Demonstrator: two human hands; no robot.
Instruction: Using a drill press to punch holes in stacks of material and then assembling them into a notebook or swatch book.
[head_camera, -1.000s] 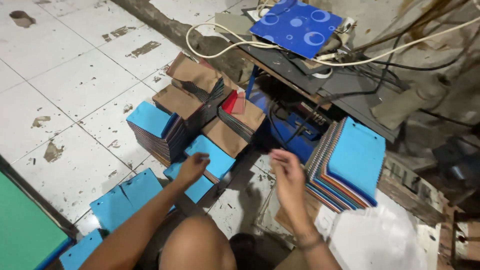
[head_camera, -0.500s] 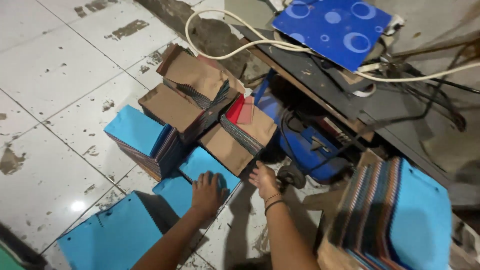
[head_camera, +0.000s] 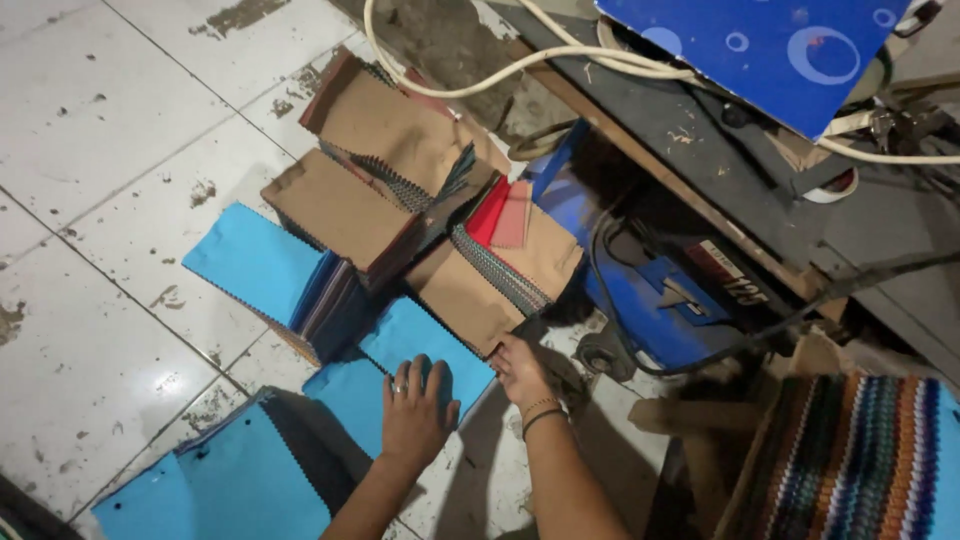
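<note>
— What changed in that last second?

— You leaned in and brought both hands down to the floor. Your right hand (head_camera: 518, 368), which had been lifted over by the striped stack (head_camera: 850, 455), came to the near corner of the brown swatch stack (head_camera: 495, 285) and gripped its edge.

— And the left?

— Your left hand (head_camera: 415, 410) stayed flat, fingers spread and grasping nothing, on the blue swatch pile (head_camera: 425, 345) just beside that brown stack, on the tiled floor (head_camera: 90, 150).

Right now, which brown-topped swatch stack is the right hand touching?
The nearest one, with red swatches on top; the right hand grips its lower corner. The other two lie farther up, untouched.
</note>
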